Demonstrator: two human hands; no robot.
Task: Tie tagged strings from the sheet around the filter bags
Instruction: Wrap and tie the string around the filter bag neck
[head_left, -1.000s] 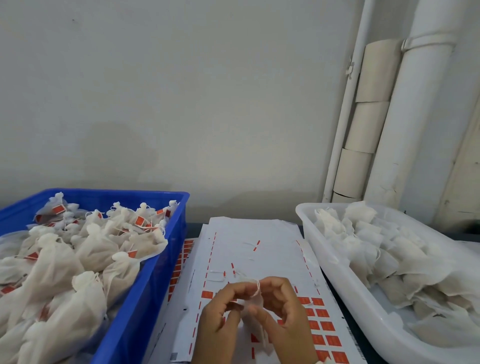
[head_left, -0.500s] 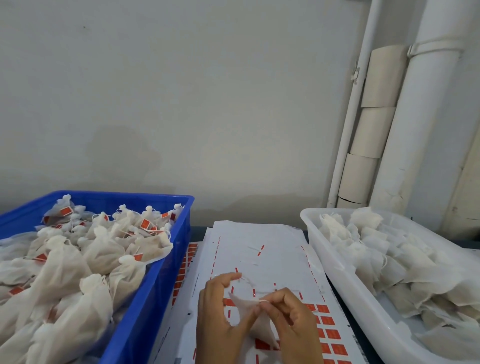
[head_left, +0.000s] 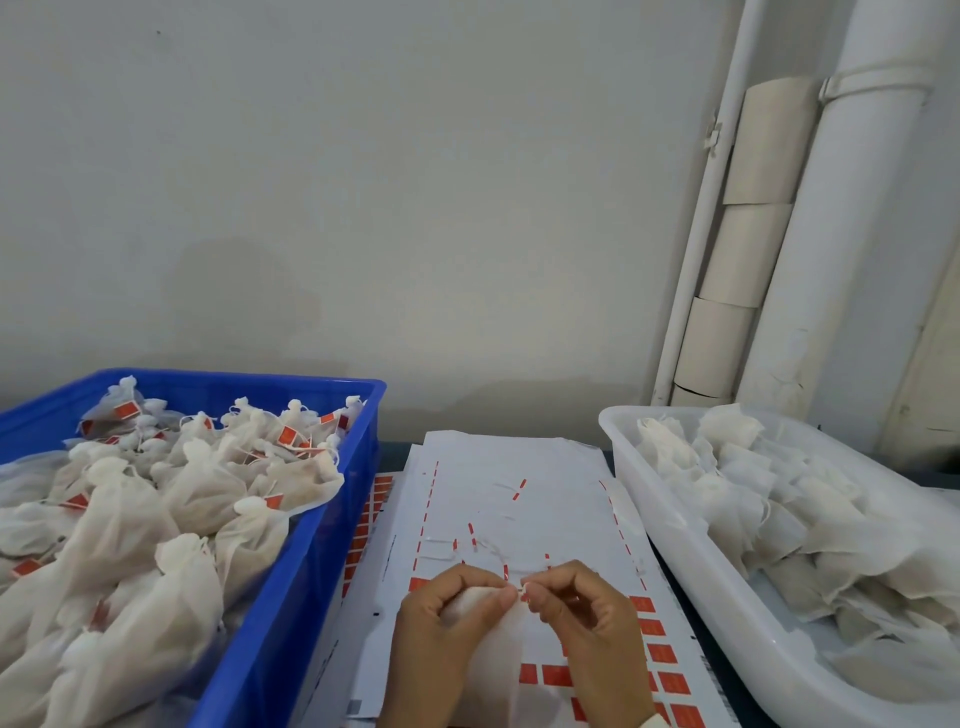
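While both hands meet low in the middle of the view, we judge this to be the tying step itself: the left hand (head_left: 447, 623) has its fingers curled round the gathered neck of a thin white mesh filter bag (head_left: 498, 660), whose loose body hangs down between the wrists, and the right hand (head_left: 582, 618) pinches a fine white tagged string (head_left: 511, 576) right at that neck, thumb and forefinger tips nearly touching the left thumb. We cannot tell whether a knot is already formed; the string is too thin and blurred there. The hands work just above the white backing sheet with rows of orange-red tags (head_left: 519, 499), which lies flat on the dark worktop (head_left: 395, 452), many of its upper rows looking already stripped. To our left, the blue plastic crate (head_left: 332, 545) is heaped with tied white bags bearing orange tags (head_left: 197, 483); to our right, the white plastic tub (head_left: 701, 582) holds flat, untied white filter bags (head_left: 753, 499). So plenty looks done, and plenty waits. Next, we reckon, the right hand must draw the string snug round the neck while the left keeps the gather bunched, as a slack pinch would let the mesh spread. Both wrists are angled inward, knuckles up, palms facing each other.
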